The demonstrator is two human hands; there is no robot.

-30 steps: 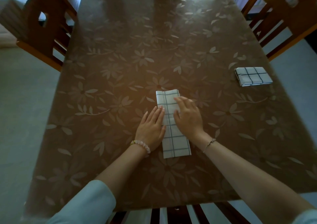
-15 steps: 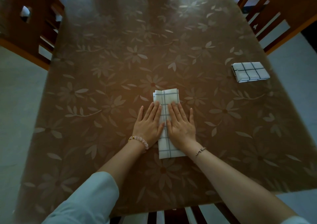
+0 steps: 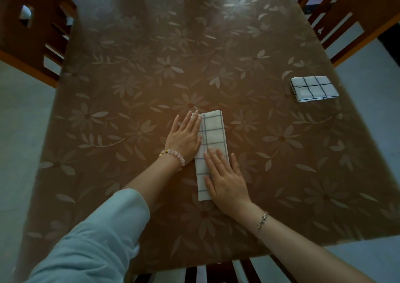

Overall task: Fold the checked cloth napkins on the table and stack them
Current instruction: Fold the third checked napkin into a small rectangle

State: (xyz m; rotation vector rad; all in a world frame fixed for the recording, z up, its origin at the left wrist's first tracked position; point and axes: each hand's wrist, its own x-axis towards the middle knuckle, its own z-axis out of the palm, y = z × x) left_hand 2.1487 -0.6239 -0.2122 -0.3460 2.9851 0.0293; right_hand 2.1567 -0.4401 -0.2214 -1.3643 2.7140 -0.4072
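**Progress: one napkin half-folded under my hands, one finished piece set aside**

Nearest to me, my right hand [image 3: 227, 181] lies flat with the fingers straight and slightly spread. It presses down on the near half of a white cloth napkin with blue-grey check lines [image 3: 213, 131]. This napkin is already folded to a long narrow strip that runs away from me on the brown table surface with a pale flower-and-leaf pattern [image 3: 129, 87]. It lies near the middle of the table, a little toward my side.

Just beyond, my left hand [image 3: 184, 137] is also flat and uncurled. It rests along the strip's left edge with the fingertips on its far left corner. Neither hand grips or pinches the cloth, and both only press it.

Further off, near the table's right edge and well apart from the strip, sits a folded white checked napkin [image 3: 313, 89] as a compact rectangle. Layered edges show at its left side, but I cannot tell whether it is one napkin or several.

Assessment: the lengthwise folds on the strip look complete and the crease is being flattened. I judge that the crosswise folds to match the far rectangle are not yet done, nor is the transfer onto it. No other unfolded napkin is visible, so this may be the last one.
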